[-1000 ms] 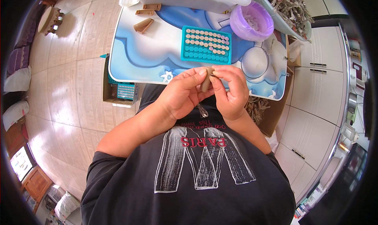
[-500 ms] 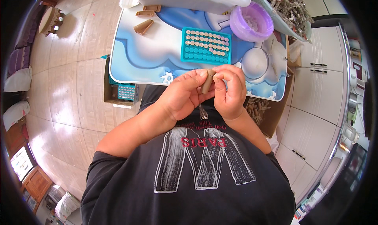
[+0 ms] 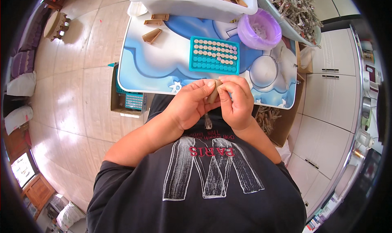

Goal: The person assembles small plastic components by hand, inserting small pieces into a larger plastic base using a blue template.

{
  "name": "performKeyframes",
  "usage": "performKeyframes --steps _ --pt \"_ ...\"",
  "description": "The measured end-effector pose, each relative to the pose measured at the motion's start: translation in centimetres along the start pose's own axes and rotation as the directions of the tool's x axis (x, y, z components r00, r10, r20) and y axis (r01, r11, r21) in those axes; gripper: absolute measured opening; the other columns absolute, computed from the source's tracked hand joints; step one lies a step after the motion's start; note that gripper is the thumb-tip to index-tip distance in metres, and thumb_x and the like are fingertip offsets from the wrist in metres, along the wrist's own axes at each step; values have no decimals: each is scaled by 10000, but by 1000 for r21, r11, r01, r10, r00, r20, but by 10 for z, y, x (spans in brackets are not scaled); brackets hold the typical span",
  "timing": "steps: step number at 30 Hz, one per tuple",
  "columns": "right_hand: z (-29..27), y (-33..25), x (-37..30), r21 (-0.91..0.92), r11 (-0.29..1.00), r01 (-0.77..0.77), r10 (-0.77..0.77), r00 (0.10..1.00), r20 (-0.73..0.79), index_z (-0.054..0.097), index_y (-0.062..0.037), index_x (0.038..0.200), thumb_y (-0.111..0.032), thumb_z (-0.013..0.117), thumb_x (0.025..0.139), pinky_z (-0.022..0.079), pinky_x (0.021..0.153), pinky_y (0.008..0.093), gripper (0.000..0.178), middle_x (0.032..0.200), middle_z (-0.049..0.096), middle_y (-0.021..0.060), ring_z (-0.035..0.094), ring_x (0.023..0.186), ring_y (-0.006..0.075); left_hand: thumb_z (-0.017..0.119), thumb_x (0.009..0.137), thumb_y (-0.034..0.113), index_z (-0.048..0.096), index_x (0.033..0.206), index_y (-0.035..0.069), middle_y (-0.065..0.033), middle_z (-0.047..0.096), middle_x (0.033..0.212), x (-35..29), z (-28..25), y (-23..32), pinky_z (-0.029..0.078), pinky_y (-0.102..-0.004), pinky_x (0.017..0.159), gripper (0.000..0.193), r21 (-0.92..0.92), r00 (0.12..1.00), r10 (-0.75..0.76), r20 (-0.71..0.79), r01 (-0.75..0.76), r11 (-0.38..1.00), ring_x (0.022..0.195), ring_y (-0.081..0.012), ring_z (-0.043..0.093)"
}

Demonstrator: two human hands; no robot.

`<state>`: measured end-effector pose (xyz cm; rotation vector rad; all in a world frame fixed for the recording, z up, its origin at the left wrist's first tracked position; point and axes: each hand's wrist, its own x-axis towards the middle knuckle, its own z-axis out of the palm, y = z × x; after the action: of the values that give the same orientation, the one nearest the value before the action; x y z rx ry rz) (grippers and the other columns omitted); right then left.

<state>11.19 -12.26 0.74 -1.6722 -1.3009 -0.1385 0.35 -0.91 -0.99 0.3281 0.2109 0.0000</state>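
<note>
At the table's near edge my left hand (image 3: 192,100) is closed around a small brown plastic casing (image 3: 212,96), with the thumb on its top. My right hand (image 3: 237,98) presses thumb and forefinger together against the casing's right side; whatever sits in that pinch is hidden by the fingers. Below the casing hangs a thin bundle of clear, silvery wire (image 3: 208,122), in front of my black shirt. Just beyond my hands lies a teal tray (image 3: 190,55) with rows of small round pale pieces; its nearer rows partly show bare teal rounds.
Loose brown casings (image 3: 152,36) lie on the table (image 3: 139,76) at left. At the back stand a white bin (image 3: 196,9) of brown casings, a purple-lined bowl (image 3: 274,27) with clear bits, and a tub of wire bundles (image 3: 296,6). A box (image 3: 118,104) with teal trays stands below left.
The view has tilted slightly, so the table sits lower. My right fingers have closed in on the casing, and the thin dark piece visible at their tips before is now hidden.
</note>
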Motion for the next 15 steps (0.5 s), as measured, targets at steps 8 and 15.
performKeyframes --steps 8,15 --pt "-15 -6 -3 648 528 -549 503 817 283 553 18 1086 -127 585 899 446 882 278 238 1052 611 79 572 977 144 497 949 263 531 1089 1 -90 623 999 -2 26 17 520 -319 857 299 130 976 -99 -194 126 983 898 -169 638" --pt "-75 13 -12 777 431 -458 536 823 188 556 17 1085 -152 585 895 457 836 295 256 991 621 94 593 895 164 527 937 265 568 1023 12 -93 630 957 23 42 43 501 -298 807 270 681 993 90 -71 -18 732 868 -175 621"
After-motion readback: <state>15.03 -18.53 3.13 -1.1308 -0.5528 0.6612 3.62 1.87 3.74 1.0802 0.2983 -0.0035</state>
